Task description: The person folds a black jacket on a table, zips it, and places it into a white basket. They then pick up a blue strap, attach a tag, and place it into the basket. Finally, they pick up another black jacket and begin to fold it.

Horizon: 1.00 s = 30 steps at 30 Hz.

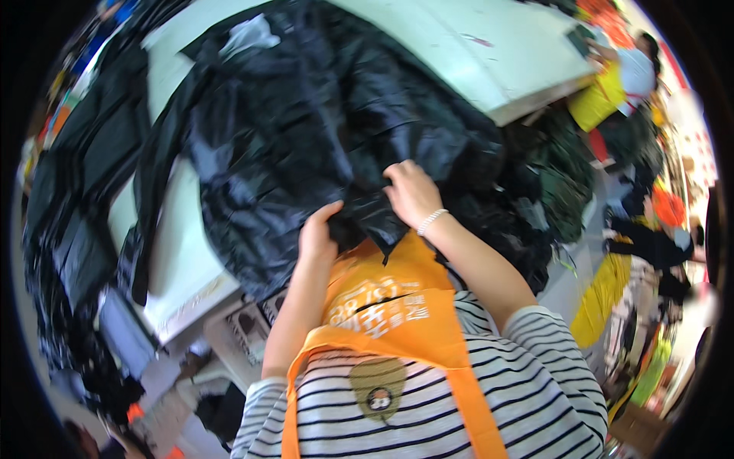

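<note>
A shiny black jacket (306, 115) lies spread over the white table (428, 53), its lower edge hanging toward me over the near side. My left hand (317, 233) grips that edge left of the middle, thumb on top and the other fingers hidden by the cloth. On the right of the middle, my right hand (413, 195) has its fingers curled onto the same edge. Between the two hands a pointed corner of the cloth droops in front of my orange apron (382, 283). One long sleeve (157, 176) trails down the left side of the table.
More black garments (92, 191) are heaped at the left. A crumpled white piece (248, 37) lies on the jacket's far part. Dark clothing (554, 183) is piled right of the table. At the far right, a person in yellow (604, 96) works, with a yellow cloth (604, 298) lower down.
</note>
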### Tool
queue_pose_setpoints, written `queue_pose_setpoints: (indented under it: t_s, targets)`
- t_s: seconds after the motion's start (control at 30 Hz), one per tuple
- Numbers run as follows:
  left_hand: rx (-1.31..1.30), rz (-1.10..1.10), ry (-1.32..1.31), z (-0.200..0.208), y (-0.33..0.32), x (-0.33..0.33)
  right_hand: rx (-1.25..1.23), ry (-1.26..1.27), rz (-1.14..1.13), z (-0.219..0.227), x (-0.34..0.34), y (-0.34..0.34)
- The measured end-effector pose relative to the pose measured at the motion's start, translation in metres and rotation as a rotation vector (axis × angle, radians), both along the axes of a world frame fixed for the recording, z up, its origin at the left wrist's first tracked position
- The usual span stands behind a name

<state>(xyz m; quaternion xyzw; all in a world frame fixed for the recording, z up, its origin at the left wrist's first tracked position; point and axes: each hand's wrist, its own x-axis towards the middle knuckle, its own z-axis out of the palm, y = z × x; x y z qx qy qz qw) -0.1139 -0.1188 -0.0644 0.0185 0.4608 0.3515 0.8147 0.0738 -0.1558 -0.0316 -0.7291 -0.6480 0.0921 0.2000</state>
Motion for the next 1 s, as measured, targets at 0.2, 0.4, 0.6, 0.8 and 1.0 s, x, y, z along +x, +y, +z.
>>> queue_pose_setpoints:
  t_s: [0.2, 0.4, 0.6, 0.8, 1.0]
  targets:
    - [-0.029, -0.029, 0.158, 0.004, -0.008, -0.002, 0.275, 0.145, 0.287, 0.031, -0.042, -0.012]
    - [0.056, -0.016, 0.177, 0.011, -0.015, 0.002, 0.046, 0.291, 0.219, 0.020, -0.051, -0.007]
    - [0.091, -0.105, 0.257, 0.006, -0.010, -0.002, -0.261, 0.898, 0.011, -0.014, -0.022, -0.003]
    - [0.245, -0.376, 0.490, -0.019, -0.009, 0.003, -0.229, 0.607, 0.011, 0.011, -0.039, 0.009]
    - [0.433, -0.550, 0.642, 0.011, -0.016, 0.012, 0.041, -0.299, 0.271, 0.024, -0.061, 0.043]
